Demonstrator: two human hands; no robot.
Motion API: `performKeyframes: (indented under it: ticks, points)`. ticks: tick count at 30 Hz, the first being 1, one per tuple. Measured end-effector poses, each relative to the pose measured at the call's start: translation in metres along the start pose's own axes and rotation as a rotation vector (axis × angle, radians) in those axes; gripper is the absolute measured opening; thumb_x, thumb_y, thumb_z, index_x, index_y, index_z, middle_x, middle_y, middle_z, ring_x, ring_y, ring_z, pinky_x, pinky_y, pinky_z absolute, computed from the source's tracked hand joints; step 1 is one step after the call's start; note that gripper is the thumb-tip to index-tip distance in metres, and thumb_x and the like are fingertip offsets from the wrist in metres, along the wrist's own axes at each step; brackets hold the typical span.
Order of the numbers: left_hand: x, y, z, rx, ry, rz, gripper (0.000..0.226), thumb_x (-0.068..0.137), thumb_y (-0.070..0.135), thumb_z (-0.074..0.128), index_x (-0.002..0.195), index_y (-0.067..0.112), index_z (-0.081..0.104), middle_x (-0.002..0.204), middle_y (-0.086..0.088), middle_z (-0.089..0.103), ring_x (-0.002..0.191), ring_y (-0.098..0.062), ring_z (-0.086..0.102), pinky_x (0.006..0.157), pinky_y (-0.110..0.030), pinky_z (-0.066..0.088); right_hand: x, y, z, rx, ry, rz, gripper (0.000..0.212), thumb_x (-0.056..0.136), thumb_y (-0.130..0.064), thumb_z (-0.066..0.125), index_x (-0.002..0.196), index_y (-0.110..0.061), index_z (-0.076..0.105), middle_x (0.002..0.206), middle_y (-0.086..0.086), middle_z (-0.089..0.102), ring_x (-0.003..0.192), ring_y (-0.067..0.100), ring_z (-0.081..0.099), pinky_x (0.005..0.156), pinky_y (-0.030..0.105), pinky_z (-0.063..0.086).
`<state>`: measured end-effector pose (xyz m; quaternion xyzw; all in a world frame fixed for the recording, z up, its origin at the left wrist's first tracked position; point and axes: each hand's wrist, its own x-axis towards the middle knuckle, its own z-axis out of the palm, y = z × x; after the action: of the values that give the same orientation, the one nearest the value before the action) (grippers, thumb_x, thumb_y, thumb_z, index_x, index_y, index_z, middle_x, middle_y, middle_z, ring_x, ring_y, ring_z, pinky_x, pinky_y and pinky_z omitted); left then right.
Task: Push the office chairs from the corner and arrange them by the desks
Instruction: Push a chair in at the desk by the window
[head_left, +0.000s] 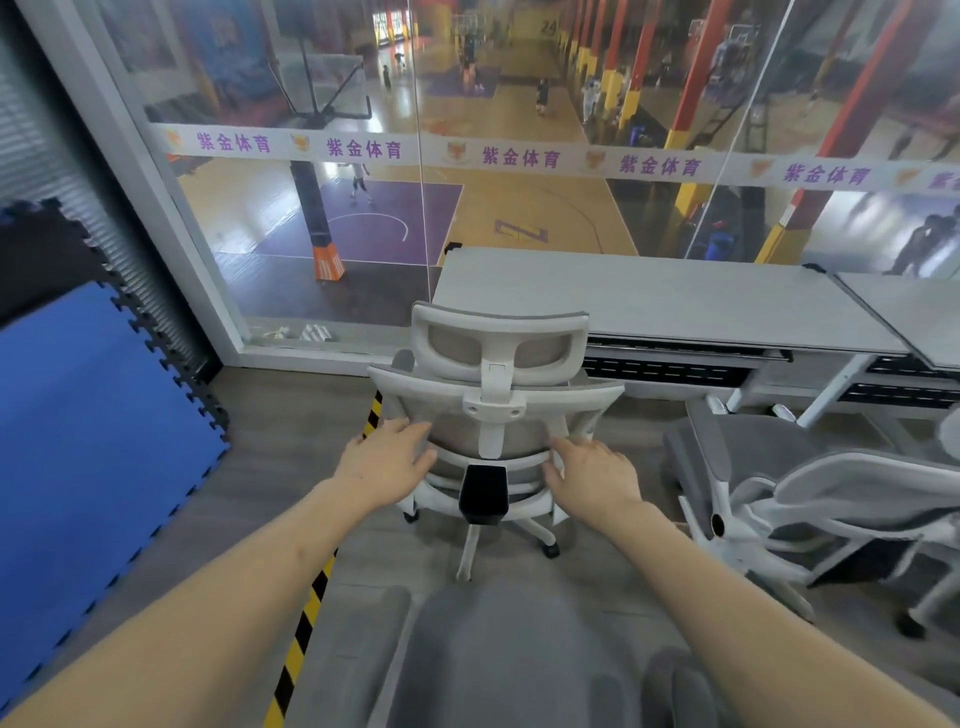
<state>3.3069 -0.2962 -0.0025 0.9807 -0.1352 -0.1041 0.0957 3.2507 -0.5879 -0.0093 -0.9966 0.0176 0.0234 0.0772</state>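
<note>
A white-framed office chair (493, 395) with grey mesh back and headrest stands in front of me, facing the left end of a grey desk (649, 306). My left hand (387, 460) lies with straight fingers against the left side of the chair's back. On the right side of the backrest frame my right hand (592, 480) does the same. A second chair (831, 499) of the same kind lies tipped or reclined at the right, beside the desk leg.
A glass wall (415, 182) runs behind the desk, overlooking a sports hall below. Blue and black foam mats (88, 441) lean at the left. Yellow-black tape (311, 597) marks the floor. A second desk (914, 312) adjoins at the right. A grey seat cushion (509, 660) is below me.
</note>
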Motion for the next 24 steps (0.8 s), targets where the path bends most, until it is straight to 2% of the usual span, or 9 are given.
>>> performKeyframes:
  ticks: [3, 4, 5, 8, 9, 15, 18, 24]
  points:
    - [-0.059, 0.008, 0.001, -0.146, 0.04, -0.033, 0.055, 0.105, 0.061, 0.034, 0.155, 0.039, 0.037, 0.149, -0.001, 0.051, 0.113, -0.018, 0.058, 0.091, -0.045, 0.053, -0.047, -0.005, -0.014, 0.038, 0.035, -0.034, 0.035, 0.1, -0.04, 0.044, 0.125, -0.027, 0.065, 0.126, -0.003, 0.065, 0.113, 0.029, 0.062, 0.089, 0.043, 0.05]
    - [-0.08, 0.011, 0.0, -0.182, 0.048, -0.043, 0.056, 0.103, 0.065, 0.033, 0.153, 0.04, 0.038, 0.142, -0.003, 0.056, 0.1, -0.016, 0.058, 0.086, -0.043, 0.054, -0.064, -0.007, -0.019, 0.046, 0.042, -0.047, 0.034, 0.1, -0.04, 0.045, 0.123, -0.027, 0.066, 0.124, -0.003, 0.065, 0.112, 0.029, 0.062, 0.088, 0.043, 0.051]
    - [-0.1, 0.017, -0.004, -0.2, 0.063, -0.052, 0.057, 0.102, 0.066, 0.032, 0.153, 0.041, 0.039, 0.139, -0.004, 0.058, 0.096, -0.015, 0.058, 0.084, -0.042, 0.054, -0.082, -0.009, -0.024, 0.052, 0.051, -0.06, 0.033, 0.099, -0.042, 0.045, 0.119, -0.026, 0.066, 0.122, -0.003, 0.065, 0.111, 0.029, 0.062, 0.087, 0.042, 0.051]
    - [-0.163, 0.037, -0.017, -0.19, 0.141, -0.056, 0.054, 0.106, 0.057, 0.033, 0.156, 0.037, 0.036, 0.147, 0.004, 0.051, 0.123, -0.016, 0.056, 0.097, -0.045, 0.051, -0.14, -0.014, -0.043, 0.09, 0.105, -0.088, 0.034, 0.099, -0.046, 0.044, 0.117, -0.029, 0.068, 0.123, -0.008, 0.066, 0.11, 0.024, 0.062, 0.084, 0.04, 0.053]
    - [-0.185, 0.043, -0.021, -0.185, 0.164, -0.047, 0.053, 0.107, 0.055, 0.033, 0.156, 0.037, 0.036, 0.148, 0.006, 0.051, 0.125, -0.015, 0.055, 0.098, -0.045, 0.05, -0.16, -0.016, -0.05, 0.114, 0.128, -0.088, 0.034, 0.1, -0.046, 0.044, 0.119, -0.03, 0.068, 0.124, -0.01, 0.067, 0.112, 0.022, 0.062, 0.085, 0.04, 0.054]
    - [-0.298, 0.054, -0.029, -0.146, 0.183, 0.029, 0.049, 0.108, 0.052, 0.033, 0.155, 0.038, 0.038, 0.148, 0.009, 0.049, 0.119, -0.012, 0.056, 0.091, -0.042, 0.051, -0.287, -0.033, -0.086, 0.147, 0.285, -0.097, 0.03, 0.1, -0.041, 0.053, 0.122, -0.033, 0.071, 0.124, -0.015, 0.067, 0.114, 0.017, 0.063, 0.081, 0.038, 0.055]
    - [-0.349, 0.057, -0.028, -0.184, 0.203, 0.096, 0.047, 0.108, 0.05, 0.035, 0.154, 0.039, 0.041, 0.152, 0.01, 0.048, 0.13, -0.013, 0.052, 0.096, -0.041, 0.05, -0.356, -0.05, -0.098, 0.139, 0.385, -0.053, 0.026, 0.1, -0.039, 0.055, 0.119, -0.033, 0.072, 0.123, -0.016, 0.068, 0.114, 0.015, 0.063, 0.081, 0.037, 0.055]
    - [-0.451, 0.056, -0.007, -0.157, 0.206, 0.262, 0.049, 0.109, 0.05, 0.035, 0.155, 0.035, 0.039, 0.155, 0.011, 0.043, 0.134, -0.011, 0.05, 0.103, -0.04, 0.047, -0.488, -0.084, -0.087, 0.141, 0.519, 0.059, 0.022, 0.098, -0.033, 0.066, 0.116, -0.025, 0.076, 0.121, -0.009, 0.071, 0.113, 0.019, 0.065, 0.084, 0.04, 0.058]
